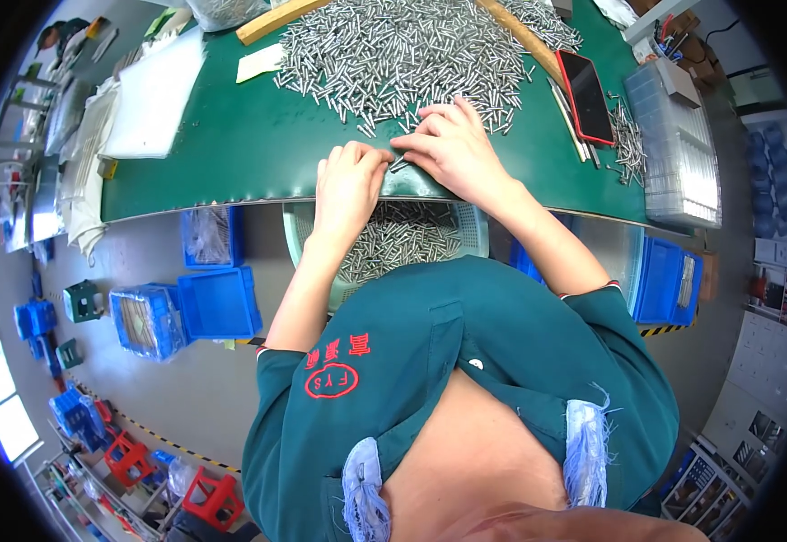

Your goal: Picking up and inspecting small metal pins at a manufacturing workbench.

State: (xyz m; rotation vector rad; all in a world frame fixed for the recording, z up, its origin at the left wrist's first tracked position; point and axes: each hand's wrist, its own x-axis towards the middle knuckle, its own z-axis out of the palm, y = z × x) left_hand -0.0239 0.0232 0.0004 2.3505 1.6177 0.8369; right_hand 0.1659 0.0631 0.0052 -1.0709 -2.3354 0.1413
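A large heap of small silver metal pins (402, 54) covers the far middle of the green tabletop (240, 135). At the near edge my left hand (350, 185) has its fingers curled and its thumb and forefinger together; whatever is between them is too small to make out. My right hand (461, 154) lies at the heap's near side, fingers spread, its thumb and forefinger tips reaching toward my left hand. A few loose pins (399, 165) lie between the two hands. Below the table edge, a pale green basket (296, 237) holds many more pins, partly hidden by my forearms and shirt.
Wooden strips (281, 20) flank the heap. At right lie a red-edged phone (585, 98), thin rods (567, 117), a small pin pile (627, 144) and stacked clear trays (678, 149). White foam sheets (154, 95) lie left. Blue bins (219, 303) stand on the floor.
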